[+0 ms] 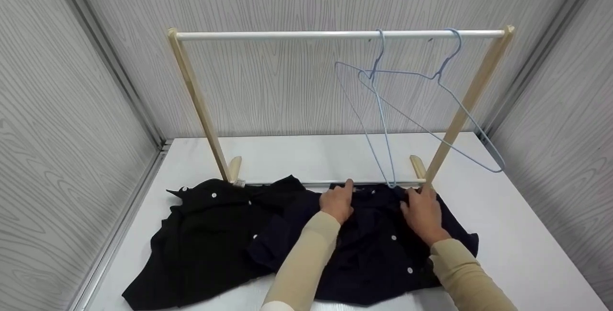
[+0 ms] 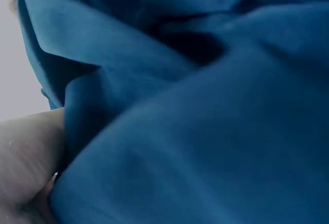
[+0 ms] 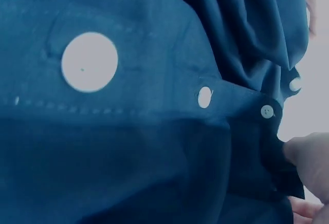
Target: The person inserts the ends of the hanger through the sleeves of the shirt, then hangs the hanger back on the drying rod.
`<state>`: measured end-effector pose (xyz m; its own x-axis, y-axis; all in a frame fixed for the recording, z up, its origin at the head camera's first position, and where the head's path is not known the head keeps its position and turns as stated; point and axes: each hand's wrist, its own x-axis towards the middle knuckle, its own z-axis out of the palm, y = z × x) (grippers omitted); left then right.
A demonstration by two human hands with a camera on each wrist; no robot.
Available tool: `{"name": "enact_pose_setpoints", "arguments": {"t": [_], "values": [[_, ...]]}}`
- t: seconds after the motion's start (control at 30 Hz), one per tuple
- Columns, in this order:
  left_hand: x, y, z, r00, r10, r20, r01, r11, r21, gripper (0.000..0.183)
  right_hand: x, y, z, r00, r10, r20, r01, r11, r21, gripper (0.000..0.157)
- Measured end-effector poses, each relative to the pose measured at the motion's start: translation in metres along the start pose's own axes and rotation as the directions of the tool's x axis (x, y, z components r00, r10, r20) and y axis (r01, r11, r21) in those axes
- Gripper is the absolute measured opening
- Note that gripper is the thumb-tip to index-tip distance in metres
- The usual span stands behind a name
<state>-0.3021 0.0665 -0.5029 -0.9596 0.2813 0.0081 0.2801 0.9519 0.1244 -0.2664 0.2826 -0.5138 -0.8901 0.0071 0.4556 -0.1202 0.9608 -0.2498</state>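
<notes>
A navy button-up shirt (image 1: 364,248) with white buttons lies on the table, its upper edge near the rack's low bar. My left hand (image 1: 336,201) grips the shirt near the middle of that edge. In the left wrist view, the hand (image 2: 28,157) is at the fabric's left edge, its fingertips mostly hidden by folds. Farther right, my right hand (image 1: 422,213) pinches the same shirt by the upper edge. The right wrist view shows its thumb (image 3: 308,157) on one side of the cloth and fingers below. White buttons (image 3: 90,62) run along the placket.
A black shirt (image 1: 206,239) lies at the left, partly meeting the navy one. Behind them stands a wooden rack with a white rail (image 1: 287,36). Two blue wire hangers (image 1: 381,105) hang on its right half, one reaching down near my hands. Pale panels enclose the white table (image 1: 517,234).
</notes>
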Motion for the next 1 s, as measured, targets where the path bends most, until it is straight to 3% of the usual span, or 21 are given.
{"name": "enact_pose_setpoints", "arguments": {"t": [0.1,0.17,0.2,0.33,0.47,0.53,0.63,0.73,0.83,0.9,1.0], "values": [[-0.002,-0.005,-0.002,0.999,0.004,-0.035,-0.007,0.997,-0.083,0.036,0.002,0.002,-0.002,0.998,-0.02,-0.065,0.018,0.999,-0.04,0.018],[-0.003,-0.009,-0.005,1.0,-0.004,-0.028,0.0,0.986,-0.165,0.01,0.004,0.003,-0.003,0.996,-0.041,-0.076,0.036,0.997,-0.064,0.016],[-0.004,-0.01,-0.006,1.0,-0.01,-0.022,0.005,0.978,-0.21,0.007,0.005,0.003,-0.003,0.995,-0.055,-0.077,0.05,0.996,-0.073,0.016],[-0.006,-0.013,-0.01,0.999,-0.03,-0.029,0.019,0.949,-0.315,0.037,0.005,0.003,-0.003,0.987,-0.128,-0.093,0.123,0.99,-0.062,0.015],[-0.007,-0.014,-0.01,0.995,-0.037,-0.098,0.004,0.946,-0.323,0.038,0.005,0.001,-0.003,0.984,-0.142,-0.109,0.145,0.989,0.017,0.031],[-0.008,-0.014,-0.01,0.99,-0.04,-0.137,-0.01,0.937,-0.349,0.027,0.005,-0.001,-0.004,0.988,-0.122,-0.096,0.127,0.99,0.055,0.041],[-0.009,-0.015,-0.014,0.982,-0.05,-0.184,-0.033,0.906,-0.422,0.012,0.006,-0.005,-0.008,0.995,-0.071,-0.063,0.078,0.989,0.124,0.042],[-0.007,-0.014,-0.023,0.977,-0.065,-0.202,-0.039,0.88,-0.473,0.045,0.007,-0.008,-0.013,0.999,-0.013,-0.031,0.019,0.977,0.21,0.037],[-0.007,-0.013,-0.033,0.978,-0.089,-0.19,-0.017,0.871,-0.491,0.069,0.008,-0.008,-0.018,0.999,0.036,-0.017,-0.03,0.954,0.297,0.032],[-0.007,-0.013,-0.039,0.976,-0.103,-0.192,-0.001,0.879,-0.477,0.069,0.007,-0.009,-0.022,0.998,0.069,-0.011,-0.061,0.935,0.351,0.03],[-0.009,-0.016,-0.045,0.971,-0.113,-0.212,0.004,0.891,-0.455,0.054,0.006,-0.014,-0.028,0.992,0.128,0.0,-0.116,0.904,0.412,0.026]]}}
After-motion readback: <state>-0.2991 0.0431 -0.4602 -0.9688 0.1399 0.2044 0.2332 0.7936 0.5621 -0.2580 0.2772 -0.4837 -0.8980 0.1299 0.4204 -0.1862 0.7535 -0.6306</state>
